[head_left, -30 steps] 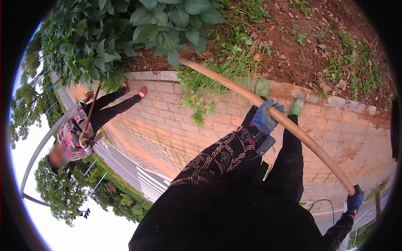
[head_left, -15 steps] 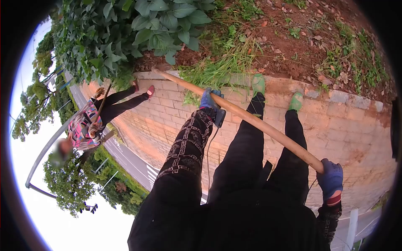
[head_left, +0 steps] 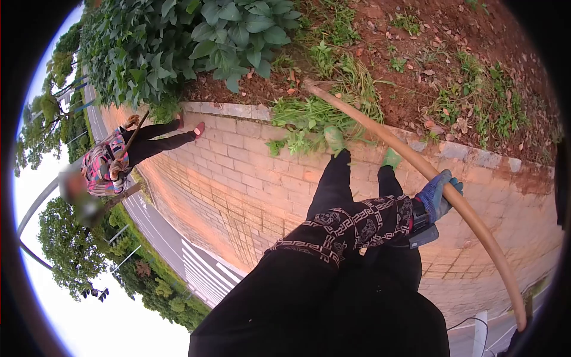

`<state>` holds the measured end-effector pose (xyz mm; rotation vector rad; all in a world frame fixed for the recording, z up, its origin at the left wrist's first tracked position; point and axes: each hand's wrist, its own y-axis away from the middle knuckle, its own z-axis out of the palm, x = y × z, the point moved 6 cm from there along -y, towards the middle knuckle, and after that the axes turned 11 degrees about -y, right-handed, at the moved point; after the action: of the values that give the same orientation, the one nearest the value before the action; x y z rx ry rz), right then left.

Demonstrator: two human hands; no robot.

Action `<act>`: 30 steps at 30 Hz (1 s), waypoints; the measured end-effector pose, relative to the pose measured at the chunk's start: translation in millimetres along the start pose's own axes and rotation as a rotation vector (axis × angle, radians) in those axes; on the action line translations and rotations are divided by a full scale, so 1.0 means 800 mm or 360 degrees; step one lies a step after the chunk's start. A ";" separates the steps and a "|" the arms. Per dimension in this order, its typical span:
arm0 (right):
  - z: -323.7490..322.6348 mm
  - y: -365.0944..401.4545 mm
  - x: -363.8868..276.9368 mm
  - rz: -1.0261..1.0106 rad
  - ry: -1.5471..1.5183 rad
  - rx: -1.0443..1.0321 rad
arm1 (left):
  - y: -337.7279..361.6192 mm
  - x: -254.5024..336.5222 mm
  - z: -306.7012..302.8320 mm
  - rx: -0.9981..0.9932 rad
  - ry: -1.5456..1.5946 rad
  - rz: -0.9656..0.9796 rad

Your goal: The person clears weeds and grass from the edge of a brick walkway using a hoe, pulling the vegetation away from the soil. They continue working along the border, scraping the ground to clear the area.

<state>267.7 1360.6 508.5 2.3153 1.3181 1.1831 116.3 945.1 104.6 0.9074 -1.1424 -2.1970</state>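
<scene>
My left hand (head_left: pixel 439 193), in a blue work glove, is wrapped round a long wooden pole (head_left: pixel 410 153). A small dark box (head_left: pixel 423 237) sits at that wrist. The pole slants from the soil beside the cut grass (head_left: pixel 357 89) down to the lower right, where its near end shows. Whatever may be fixed to its far end cannot be made out. My right hand is out of sight; only a dark shape, perhaps a sleeve, shows at the lower right edge. Bits of grass lie about my green shoes (head_left: pixel 335 140).
A stone kerb (head_left: pixel 232 110) divides the brick pavement (head_left: pixel 238 160) from the reddish soil bed (head_left: pixel 410 89). Leafy bushes (head_left: pixel 232 35) grow at upper left. Another person (head_left: pixel 107 163) in a colourful checked top stands at left holding a stick. A road (head_left: pixel 154 232) runs beyond.
My left hand has moved right and down, now nearer the pole's near end. The pole's far end has shifted right over the soil. My right hand, earlier gripping the near end, has left view.
</scene>
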 end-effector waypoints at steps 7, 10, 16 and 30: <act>-0.001 0.002 -0.027 -0.0060 0.0133 0.0100 | -0.018 0.014 0.007 -0.0311 0.0024 0.0035; 0.125 -0.024 -0.049 -0.0375 -0.0681 0.0409 | -0.021 0.079 -0.047 -0.0254 -0.0017 0.0155; 0.180 -0.040 -0.366 -0.0559 -0.0890 -0.0080 | 0.039 0.315 -0.228 0.0181 -0.0271 0.0813; 0.125 -0.060 -0.318 -0.0638 -0.0821 -0.0374 | 0.036 0.277 -0.202 0.0897 -0.0421 0.0964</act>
<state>242.7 1202.7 281.8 1.8879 1.2773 0.5321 95.5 696.0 -12.6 0.3783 -1.9217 -1.5437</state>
